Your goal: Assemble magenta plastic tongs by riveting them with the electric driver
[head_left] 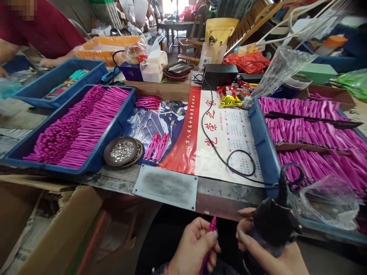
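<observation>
My left hand [195, 244] is closed around a single magenta plastic piece [210, 231], tip pointing up, low in the view below the table edge. My right hand [266, 248] grips a black corded tool [272, 223] right beside it; the tool's black cable [220, 152] loops back across the table. The tool's nose sits close to the magenta piece; I cannot tell whether they touch.
Blue trays of magenta pieces stand left [86, 126] and right [312, 133]. A dark dish of small silver bits [122, 151] and loose magenta pieces [157, 146] lie on a calendar sheet [229, 133]. Another person in a red top [43, 30] works at the far left.
</observation>
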{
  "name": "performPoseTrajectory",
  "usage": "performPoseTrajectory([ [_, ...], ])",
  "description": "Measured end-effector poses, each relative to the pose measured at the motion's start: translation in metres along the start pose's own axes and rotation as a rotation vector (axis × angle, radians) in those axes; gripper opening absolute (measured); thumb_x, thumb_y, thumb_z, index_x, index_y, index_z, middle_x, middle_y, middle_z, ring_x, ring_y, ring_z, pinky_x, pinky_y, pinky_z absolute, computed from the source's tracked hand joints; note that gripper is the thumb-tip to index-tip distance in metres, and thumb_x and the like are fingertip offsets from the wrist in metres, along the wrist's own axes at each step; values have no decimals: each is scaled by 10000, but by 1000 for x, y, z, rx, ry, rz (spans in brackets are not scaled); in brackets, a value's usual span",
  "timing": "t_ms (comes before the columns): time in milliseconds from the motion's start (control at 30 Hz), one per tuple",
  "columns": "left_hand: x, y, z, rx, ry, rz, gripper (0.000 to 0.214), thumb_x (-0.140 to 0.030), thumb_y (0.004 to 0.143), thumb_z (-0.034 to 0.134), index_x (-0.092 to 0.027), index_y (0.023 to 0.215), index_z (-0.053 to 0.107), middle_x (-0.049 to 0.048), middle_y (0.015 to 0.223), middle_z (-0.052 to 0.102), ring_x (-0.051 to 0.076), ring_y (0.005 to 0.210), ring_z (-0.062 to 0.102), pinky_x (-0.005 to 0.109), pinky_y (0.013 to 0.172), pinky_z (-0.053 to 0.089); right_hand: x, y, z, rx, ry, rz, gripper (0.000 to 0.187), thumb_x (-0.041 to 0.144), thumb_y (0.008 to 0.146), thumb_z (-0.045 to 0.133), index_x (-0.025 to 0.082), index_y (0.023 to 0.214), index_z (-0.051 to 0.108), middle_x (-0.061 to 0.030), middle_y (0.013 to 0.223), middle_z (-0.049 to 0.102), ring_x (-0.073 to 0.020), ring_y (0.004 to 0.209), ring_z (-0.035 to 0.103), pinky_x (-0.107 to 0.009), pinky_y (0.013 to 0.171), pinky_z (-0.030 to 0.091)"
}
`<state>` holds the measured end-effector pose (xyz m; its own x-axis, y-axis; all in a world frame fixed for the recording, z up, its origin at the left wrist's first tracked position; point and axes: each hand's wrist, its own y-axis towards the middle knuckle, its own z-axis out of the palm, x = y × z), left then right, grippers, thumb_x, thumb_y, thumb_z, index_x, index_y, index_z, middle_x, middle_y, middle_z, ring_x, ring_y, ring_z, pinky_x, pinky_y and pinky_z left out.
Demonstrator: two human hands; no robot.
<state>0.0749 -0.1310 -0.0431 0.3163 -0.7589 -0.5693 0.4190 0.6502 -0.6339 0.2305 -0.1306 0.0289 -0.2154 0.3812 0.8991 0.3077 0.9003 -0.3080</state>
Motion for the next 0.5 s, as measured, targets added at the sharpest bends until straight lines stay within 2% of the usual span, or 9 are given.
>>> performPoseTrajectory([
  [133, -7, -7, 7, -62, -7, 13, 432, -511, 756, 742, -165, 845, 501, -36, 631, 600, 24, 394, 434, 135, 360, 290, -15, 2, -3, 59, -65, 5, 350, 468, 765, 687, 234, 1003, 578, 39, 668, 637, -148, 575, 602, -233, 598, 494],
  [300, -7, -11, 6, -52, -16, -4, 406, -483, 762, 739, -167, 861, 505, -34, 637, 603, 34, 405, 448, 143, 369, 308, -42, 9, -13, 135, -186, -83, 307, 470, 782, 714, 226, 948, 628, -15, 701, 691, -200, 594, 659, -284, 587, 534],
  [500, -4, -7, 8, -79, -60, -21, 396, -464, 761, 742, -160, 868, 512, -32, 639, 602, 36, 421, 456, 146, 387, 320, -39, 9, -11, 141, -195, -77, 239, 446, 794, 701, 230, 885, 652, -5, 745, 675, -176, 644, 645, -270, 633, 533],
])
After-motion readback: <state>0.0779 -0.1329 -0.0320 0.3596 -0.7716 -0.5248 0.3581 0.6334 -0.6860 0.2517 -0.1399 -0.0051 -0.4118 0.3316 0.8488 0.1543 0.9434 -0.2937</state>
